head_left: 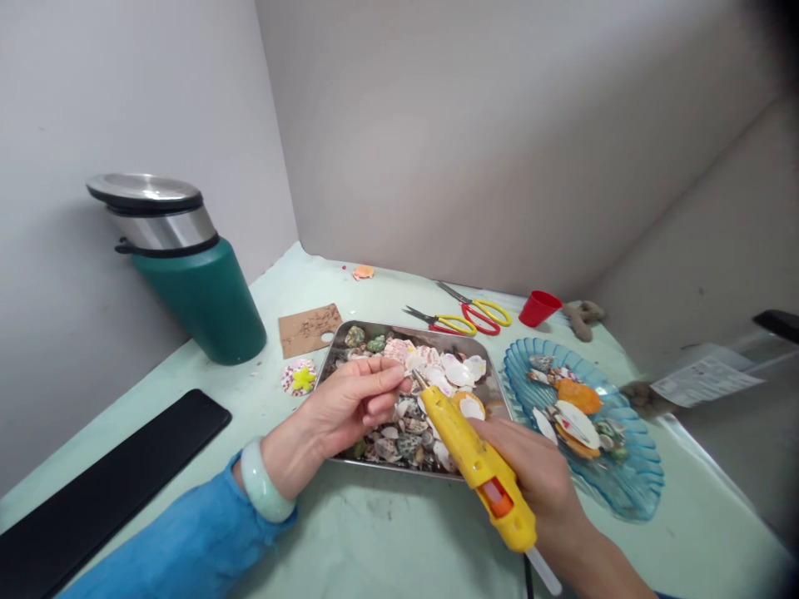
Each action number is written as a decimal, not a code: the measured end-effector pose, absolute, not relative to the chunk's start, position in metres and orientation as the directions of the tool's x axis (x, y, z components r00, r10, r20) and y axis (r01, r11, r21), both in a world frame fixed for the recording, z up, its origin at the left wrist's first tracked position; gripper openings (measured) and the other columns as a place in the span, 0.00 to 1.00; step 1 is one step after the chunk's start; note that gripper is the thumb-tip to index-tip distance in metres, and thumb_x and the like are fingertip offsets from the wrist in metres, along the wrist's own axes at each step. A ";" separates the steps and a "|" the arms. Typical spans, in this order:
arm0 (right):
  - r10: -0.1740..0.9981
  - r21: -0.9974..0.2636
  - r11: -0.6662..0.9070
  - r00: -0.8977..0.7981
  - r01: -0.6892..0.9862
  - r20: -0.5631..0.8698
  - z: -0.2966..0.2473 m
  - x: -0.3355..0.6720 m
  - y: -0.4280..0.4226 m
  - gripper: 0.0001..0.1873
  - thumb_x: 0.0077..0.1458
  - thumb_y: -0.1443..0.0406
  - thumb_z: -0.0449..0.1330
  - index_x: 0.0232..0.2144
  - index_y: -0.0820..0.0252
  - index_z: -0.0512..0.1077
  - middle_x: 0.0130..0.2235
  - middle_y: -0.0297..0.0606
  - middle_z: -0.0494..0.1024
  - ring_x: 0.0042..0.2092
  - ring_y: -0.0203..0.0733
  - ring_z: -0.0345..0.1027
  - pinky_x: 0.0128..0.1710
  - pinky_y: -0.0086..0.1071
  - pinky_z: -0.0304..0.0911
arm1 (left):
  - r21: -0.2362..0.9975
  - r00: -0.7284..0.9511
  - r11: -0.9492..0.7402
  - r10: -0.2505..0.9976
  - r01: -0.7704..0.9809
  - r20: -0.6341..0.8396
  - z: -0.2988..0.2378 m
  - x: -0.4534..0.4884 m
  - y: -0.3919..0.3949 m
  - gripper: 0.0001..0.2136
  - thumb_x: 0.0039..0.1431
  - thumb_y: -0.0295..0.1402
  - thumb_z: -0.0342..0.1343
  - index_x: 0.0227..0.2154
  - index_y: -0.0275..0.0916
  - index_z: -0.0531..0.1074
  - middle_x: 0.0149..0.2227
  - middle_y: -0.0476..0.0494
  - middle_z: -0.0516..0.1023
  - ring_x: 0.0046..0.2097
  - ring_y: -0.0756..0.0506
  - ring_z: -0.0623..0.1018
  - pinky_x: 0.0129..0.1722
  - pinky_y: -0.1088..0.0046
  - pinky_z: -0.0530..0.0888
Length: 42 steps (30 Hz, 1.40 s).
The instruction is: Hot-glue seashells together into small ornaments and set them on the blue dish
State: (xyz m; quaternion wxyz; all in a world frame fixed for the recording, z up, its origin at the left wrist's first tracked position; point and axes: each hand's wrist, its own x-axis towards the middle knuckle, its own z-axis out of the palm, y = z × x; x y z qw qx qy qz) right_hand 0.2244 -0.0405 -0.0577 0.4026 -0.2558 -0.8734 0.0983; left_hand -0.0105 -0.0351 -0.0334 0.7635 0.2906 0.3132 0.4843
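Note:
My right hand (537, 466) is wrapped round a yellow hot glue gun (471, 445), with a clear glue stick (544, 572) poking out of its back end. The gun's metal nozzle points up and left, close to the fingertips of my left hand (359, 398). Thumb and forefinger of that hand are pinched together; whatever sits between them is too small or hidden to name. Both hands are over a metal tray (399, 471) full of shells (409, 441), white, pink, orange and speckled. Part of the tray is covered by my hands.
Right of the tray lies a blue scalloped dish (649, 466) with shells. Behind are two pairs of scissors (465, 324), a red cup (539, 308) and an orange shell piece (363, 272). Leftward are brown card (305, 329), a starfish-topped disc (300, 378), a green bottle (205, 299) and a black slab (125, 491).

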 end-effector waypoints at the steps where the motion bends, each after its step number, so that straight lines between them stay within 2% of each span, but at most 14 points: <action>1: 0.520 -0.371 0.853 -0.548 0.367 0.655 -0.058 0.224 -0.041 0.11 0.58 0.66 0.56 0.44 0.60 0.69 0.27 0.38 0.76 0.25 0.40 0.69 0.24 0.33 0.63 | 0.746 0.336 0.361 0.922 -0.559 -0.194 -0.033 -0.010 -0.035 0.08 0.52 0.30 0.64 0.27 0.32 0.70 0.25 0.49 0.73 0.16 0.62 0.58 0.14 0.86 0.55; 9: 0.516 -0.340 0.851 -0.511 0.401 0.687 -0.063 0.228 -0.037 0.15 0.57 0.68 0.58 0.47 0.59 0.66 0.30 0.41 0.77 0.29 0.45 0.71 0.28 0.36 0.64 | 0.742 0.336 0.364 0.921 -0.563 -0.198 -0.034 -0.010 -0.034 0.07 0.53 0.28 0.63 0.26 0.32 0.70 0.19 0.53 0.69 0.16 0.61 0.56 0.15 0.86 0.55; 15: 0.518 -0.354 0.852 -0.529 0.385 0.672 -0.063 0.228 -0.038 0.15 0.56 0.69 0.58 0.47 0.59 0.66 0.30 0.40 0.76 0.28 0.43 0.70 0.27 0.35 0.63 | 0.734 0.332 0.358 0.924 -0.578 -0.189 -0.034 -0.010 -0.034 0.07 0.52 0.28 0.63 0.27 0.32 0.71 0.26 0.48 0.74 0.16 0.62 0.58 0.14 0.86 0.55; 20: 0.512 -0.359 0.859 -0.569 0.366 0.644 -0.060 0.226 -0.041 0.12 0.58 0.66 0.57 0.46 0.60 0.67 0.26 0.38 0.75 0.25 0.42 0.67 0.24 0.34 0.61 | 0.734 0.334 0.359 0.923 -0.576 -0.190 -0.032 -0.010 -0.035 0.08 0.50 0.29 0.65 0.27 0.31 0.71 0.26 0.48 0.74 0.16 0.62 0.59 0.14 0.86 0.56; 28: 0.508 -0.323 0.853 -0.508 0.410 0.695 -0.066 0.229 -0.037 0.16 0.57 0.67 0.58 0.48 0.59 0.65 0.30 0.40 0.76 0.29 0.44 0.70 0.28 0.36 0.63 | 0.731 0.338 0.354 0.924 -0.583 -0.178 -0.036 -0.011 -0.034 0.07 0.52 0.28 0.63 0.27 0.32 0.71 0.27 0.48 0.74 0.16 0.62 0.58 0.15 0.87 0.56; 34: 0.513 -0.343 0.856 -0.545 0.388 0.663 -0.064 0.227 -0.039 0.14 0.57 0.67 0.58 0.47 0.59 0.66 0.28 0.38 0.75 0.27 0.42 0.68 0.26 0.34 0.61 | 0.743 0.331 0.348 0.926 -0.572 -0.179 -0.035 -0.011 -0.034 0.07 0.52 0.29 0.64 0.27 0.32 0.71 0.28 0.48 0.74 0.17 0.62 0.58 0.15 0.87 0.55; 38: 0.500 -0.329 0.864 -0.575 0.382 0.647 -0.063 0.227 -0.041 0.15 0.58 0.65 0.58 0.48 0.60 0.66 0.26 0.37 0.73 0.25 0.41 0.65 0.24 0.34 0.59 | 0.749 0.332 0.363 0.922 -0.554 -0.202 -0.031 -0.010 -0.035 0.08 0.51 0.30 0.64 0.26 0.32 0.71 0.25 0.49 0.73 0.16 0.62 0.57 0.14 0.85 0.55; 42: 0.512 -0.326 0.855 -0.561 0.403 0.650 -0.062 0.228 -0.039 0.15 0.57 0.65 0.59 0.48 0.61 0.67 0.28 0.39 0.75 0.26 0.42 0.68 0.26 0.35 0.62 | 0.755 0.313 0.344 0.930 -0.558 -0.193 -0.030 -0.010 -0.036 0.08 0.49 0.29 0.65 0.25 0.31 0.71 0.26 0.48 0.74 0.16 0.62 0.57 0.14 0.85 0.54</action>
